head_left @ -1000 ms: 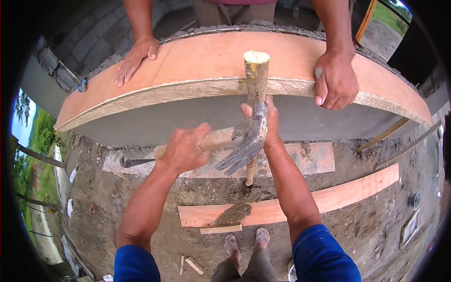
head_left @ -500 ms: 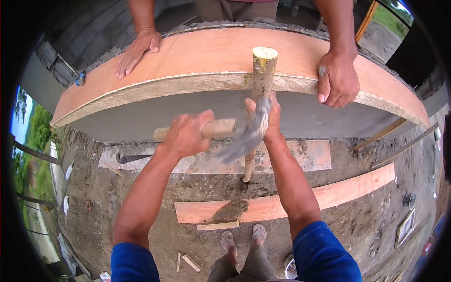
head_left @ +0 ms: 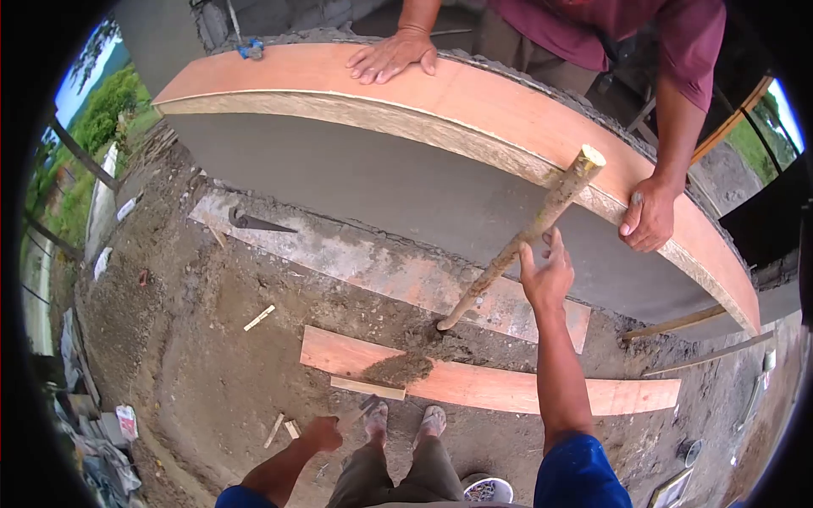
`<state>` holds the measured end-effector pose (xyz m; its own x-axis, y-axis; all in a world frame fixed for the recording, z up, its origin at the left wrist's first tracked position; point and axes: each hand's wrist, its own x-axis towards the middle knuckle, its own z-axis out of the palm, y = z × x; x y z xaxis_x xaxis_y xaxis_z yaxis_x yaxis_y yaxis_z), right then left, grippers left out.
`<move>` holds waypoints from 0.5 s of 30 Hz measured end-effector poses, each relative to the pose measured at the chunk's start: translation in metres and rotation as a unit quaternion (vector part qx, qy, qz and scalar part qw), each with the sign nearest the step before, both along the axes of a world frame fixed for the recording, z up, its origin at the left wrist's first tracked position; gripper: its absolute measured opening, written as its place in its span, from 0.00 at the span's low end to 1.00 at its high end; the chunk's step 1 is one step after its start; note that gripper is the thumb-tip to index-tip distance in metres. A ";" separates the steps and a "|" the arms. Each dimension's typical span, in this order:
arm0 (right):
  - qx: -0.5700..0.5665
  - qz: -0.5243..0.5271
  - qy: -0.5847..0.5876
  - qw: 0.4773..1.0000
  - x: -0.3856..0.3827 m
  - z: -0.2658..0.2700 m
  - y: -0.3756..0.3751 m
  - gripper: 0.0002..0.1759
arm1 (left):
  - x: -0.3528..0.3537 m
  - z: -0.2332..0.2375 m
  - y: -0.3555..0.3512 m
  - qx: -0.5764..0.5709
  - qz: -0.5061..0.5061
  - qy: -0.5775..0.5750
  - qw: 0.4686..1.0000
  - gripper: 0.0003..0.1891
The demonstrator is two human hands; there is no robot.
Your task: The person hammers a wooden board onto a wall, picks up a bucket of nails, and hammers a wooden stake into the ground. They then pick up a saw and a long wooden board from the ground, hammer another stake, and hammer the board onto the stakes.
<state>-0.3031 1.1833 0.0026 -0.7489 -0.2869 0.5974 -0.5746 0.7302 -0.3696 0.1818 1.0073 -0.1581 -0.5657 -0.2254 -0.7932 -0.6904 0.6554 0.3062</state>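
A round wooden stake (head_left: pixel 529 233) stands tilted, its foot in the dirt and its pale cut top against the edge of a curved plywood-topped form (head_left: pixel 474 93). My right hand (head_left: pixel 550 275) is just beside the stake, thumb and fingers spread and not wrapped around it. Low down near my feet, my left hand (head_left: pixel 322 434) grips a hammer (head_left: pixel 354 415) by its handle, the head pointing up and right. Across the form, another person rests one flat hand (head_left: pixel 394 55) on the plywood and holds its edge with the other hand (head_left: pixel 650 216).
A grey plastered wall (head_left: pixel 339 169) runs under the form. On the dirt lie a stained board (head_left: pixel 406 271) with a dark metal tool (head_left: pixel 258 223), a curved plywood strip (head_left: pixel 491 385) and short wood scraps (head_left: pixel 260 317). A white bucket (head_left: pixel 489 489) stands by my feet. Slanted wooden braces (head_left: pixel 677 322) are at right.
My left hand has dropped with the hammer from beside the stake to near my feet. My right hand has let go of the stake. The view has turned, and the stake looks more tilted.
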 end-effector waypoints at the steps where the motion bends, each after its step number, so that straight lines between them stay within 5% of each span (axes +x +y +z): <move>1: 0.050 0.058 -0.017 0.997 0.015 -0.005 0.013 0.38 | 0.040 -0.013 0.002 -0.009 0.000 -0.045 0.999 0.21; 3: 0.101 0.162 0.036 0.981 0.029 0.014 -0.014 0.38 | 0.107 -0.026 0.004 0.017 -0.032 -0.177 0.984 0.23; 7: 0.093 0.283 0.233 0.926 0.038 0.129 -0.159 0.43 | 0.195 -0.026 0.006 0.047 -0.001 -0.251 0.967 0.22; 9: 0.118 0.257 0.293 0.913 0.019 0.150 -0.230 0.49 | 0.213 -0.021 0.017 0.031 0.063 -0.246 0.967 0.21; 12: 0.286 0.076 0.087 0.951 0.017 0.142 -0.271 0.52 | 0.233 -0.035 0.027 0.009 0.132 -0.214 0.968 0.20; 14: 0.293 0.056 0.116 0.948 0.012 0.130 -0.278 0.51 | 0.236 -0.058 0.038 0.055 0.121 -0.199 0.971 0.20; 15: 0.299 0.050 0.127 0.944 0.010 0.122 -0.278 0.50 | 0.238 -0.062 0.045 0.088 0.223 -0.203 0.949 0.19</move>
<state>-0.2930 0.9049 0.1251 -0.5539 -0.6915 0.4636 -0.6664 0.7021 0.2510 0.4197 1.0522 -0.2200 -0.0838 -0.2142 -0.9732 -0.9719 0.2330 0.0324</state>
